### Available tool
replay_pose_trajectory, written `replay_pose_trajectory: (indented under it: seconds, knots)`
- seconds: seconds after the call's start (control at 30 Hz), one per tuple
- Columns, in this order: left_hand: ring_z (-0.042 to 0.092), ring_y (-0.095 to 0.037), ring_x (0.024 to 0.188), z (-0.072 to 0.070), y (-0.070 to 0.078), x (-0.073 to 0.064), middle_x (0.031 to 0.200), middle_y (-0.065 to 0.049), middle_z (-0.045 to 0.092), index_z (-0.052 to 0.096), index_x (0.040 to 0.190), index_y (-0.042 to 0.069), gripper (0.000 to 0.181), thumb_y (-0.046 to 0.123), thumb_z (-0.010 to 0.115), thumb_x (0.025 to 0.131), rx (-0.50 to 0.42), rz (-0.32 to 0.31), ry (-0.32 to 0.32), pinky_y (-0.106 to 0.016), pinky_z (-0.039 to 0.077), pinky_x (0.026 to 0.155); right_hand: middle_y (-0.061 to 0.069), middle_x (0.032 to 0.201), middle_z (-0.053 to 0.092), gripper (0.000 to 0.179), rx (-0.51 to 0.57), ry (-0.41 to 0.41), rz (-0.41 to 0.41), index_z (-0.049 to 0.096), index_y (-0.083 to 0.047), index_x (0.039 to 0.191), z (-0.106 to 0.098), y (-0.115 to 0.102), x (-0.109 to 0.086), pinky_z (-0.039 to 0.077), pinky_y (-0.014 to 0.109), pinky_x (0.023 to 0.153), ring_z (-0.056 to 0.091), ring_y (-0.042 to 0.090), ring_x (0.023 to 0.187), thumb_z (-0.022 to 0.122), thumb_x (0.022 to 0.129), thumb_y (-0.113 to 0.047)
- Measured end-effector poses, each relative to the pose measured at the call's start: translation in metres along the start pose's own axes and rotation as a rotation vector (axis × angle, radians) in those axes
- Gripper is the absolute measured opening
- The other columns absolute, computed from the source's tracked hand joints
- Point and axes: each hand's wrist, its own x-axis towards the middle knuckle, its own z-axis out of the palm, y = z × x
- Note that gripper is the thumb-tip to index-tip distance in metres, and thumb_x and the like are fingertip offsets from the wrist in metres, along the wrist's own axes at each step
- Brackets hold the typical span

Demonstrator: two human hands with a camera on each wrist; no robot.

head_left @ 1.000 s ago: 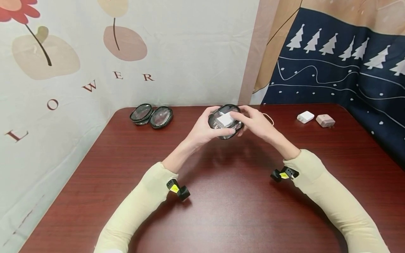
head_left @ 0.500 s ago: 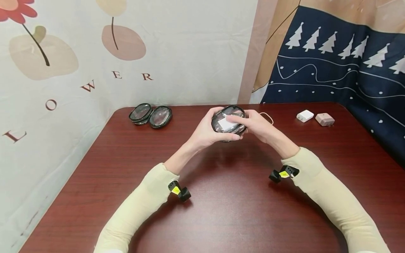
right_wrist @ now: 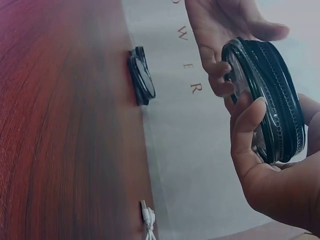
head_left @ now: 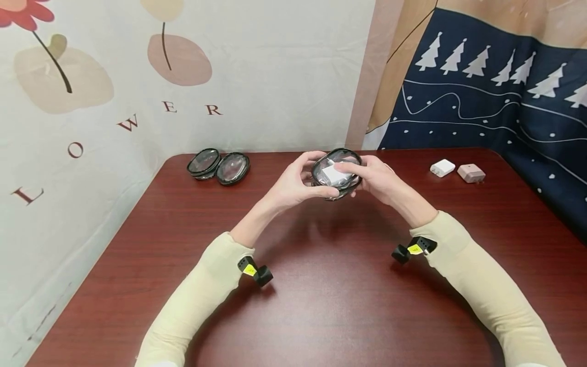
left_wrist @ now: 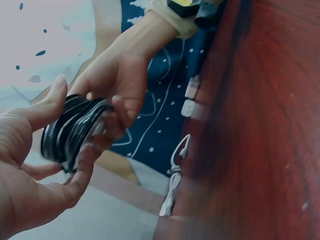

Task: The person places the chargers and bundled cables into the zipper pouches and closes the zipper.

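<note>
A small oval zip case (head_left: 338, 157), clear with black trim, is held up above the table between both hands. Through its clear top shows a white charger block (head_left: 334, 177). My left hand (head_left: 293, 179) grips its left side, thumb along the near edge and fingers at the far edge. My right hand (head_left: 381, 179) pinches the right end, thumb on the top face and fingers underneath. In the right wrist view the zip case (right_wrist: 282, 95) is seen edge-on, its black zipper running round the side. The left wrist view shows the zip case (left_wrist: 75, 131) blurred.
Two similar zip cases (head_left: 233, 168) lie at the back left of the dark red wooden table (head_left: 321, 306). A white charger (head_left: 442, 167) and a pinkish charger (head_left: 471, 174) lie at the back right. White cables (left_wrist: 172, 190) lie near the back edge.
The zip case has shifted slightly to the right, and its tilt has changed. My right hand has moved right with it, thumb still on the top, while my left fingers have spread along the far edge.
</note>
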Motion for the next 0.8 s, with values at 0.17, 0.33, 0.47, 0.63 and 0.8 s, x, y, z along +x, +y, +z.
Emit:
replay_pose_trajectory:
  seconds: [0.17,0.33,0.47,0.63,0.8]
  knots:
    - [0.066,-0.023,0.1,-0.013,0.003,0.002,0.122,-0.014,0.065,0.057,0.137,0.001,0.058,0.0,0.08,0.083,0.03,-0.026,-0.025,-0.035,0.054,0.091,0.005,0.086,0.068,0.026,0.067,0.001,-0.002,0.058,0.003,0.116,-0.007,0.0,0.001,0.049,0.025,0.052,0.062,0.014,0.07,0.06,0.098,-0.015]
    - [0.07,-0.022,0.088,-0.019,0.001,0.003,0.112,-0.021,0.07,0.063,0.126,-0.009,0.033,-0.003,0.068,0.094,0.054,-0.014,-0.023,-0.038,0.057,0.086,0.006,0.087,0.068,0.027,0.094,0.015,0.009,0.057,0.004,0.116,-0.013,-0.001,0.001,0.049,0.025,0.053,0.063,0.013,0.07,0.059,0.098,-0.017]
    - [0.072,-0.021,0.082,-0.018,-0.004,0.006,0.102,-0.019,0.073,0.068,0.117,-0.009,0.023,-0.001,0.066,0.096,0.144,0.059,-0.002,-0.042,0.058,0.082,0.006,0.087,0.068,0.027,0.103,0.008,0.007,0.056,0.004,0.116,-0.015,0.0,0.001,0.049,0.024,0.053,0.062,0.014,0.071,0.058,0.099,-0.018]
    - [0.074,-0.028,0.077,-0.013,-0.005,0.006,0.091,-0.013,0.076,0.073,0.109,-0.005,0.017,0.001,0.069,0.094,0.278,0.131,0.068,-0.042,0.06,0.074,0.006,0.087,0.067,0.026,0.101,-0.005,0.006,0.058,0.003,0.115,-0.014,0.001,0.001,0.048,0.025,0.053,0.062,0.014,0.07,0.058,0.099,-0.017]
    - [0.072,-0.035,0.073,-0.013,-0.002,0.005,0.084,-0.012,0.075,0.076,0.101,-0.002,0.011,0.001,0.071,0.092,0.379,0.182,0.141,-0.028,0.057,0.064,0.006,0.089,0.067,0.025,0.104,-0.035,0.021,0.057,0.002,0.117,-0.014,0.001,0.001,0.047,0.025,0.053,0.061,0.014,0.07,0.056,0.1,-0.017]
